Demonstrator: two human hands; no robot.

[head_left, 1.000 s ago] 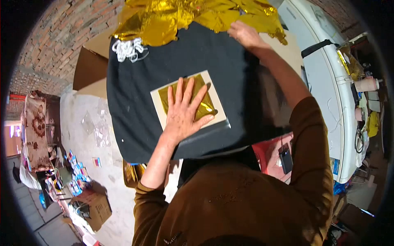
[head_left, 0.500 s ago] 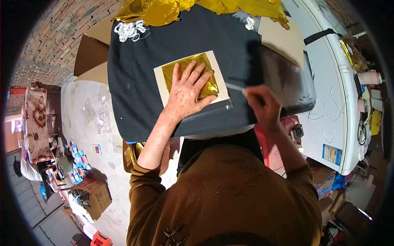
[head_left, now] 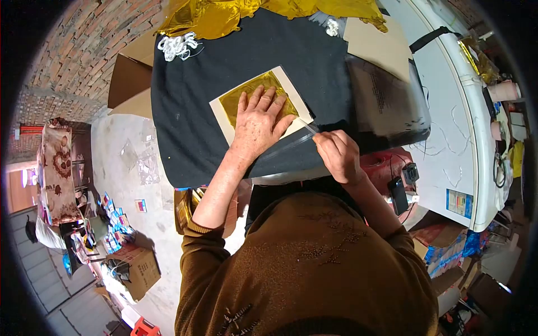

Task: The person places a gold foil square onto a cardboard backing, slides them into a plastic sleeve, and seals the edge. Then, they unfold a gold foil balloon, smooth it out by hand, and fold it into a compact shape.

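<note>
Head view, left hand point(head_left: 255, 131) flat on gold foil point(head_left: 231, 105), fingers slightly spread, foil atop cream card point(head_left: 221, 119), right hand point(head_left: 339, 155) pinching thin pale strip point(head_left: 307, 127) at card's near-right corner, black cloth point(head_left: 286, 45) beneath.

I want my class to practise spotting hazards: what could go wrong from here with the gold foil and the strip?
The foil looks creased under the left hand, so sliding that hand might wrinkle or shift it.

The right hand pinches a thin strip at a corner of the card; a hard tug could turn the card.

The phone is near the right forearm and might get knocked.
</note>
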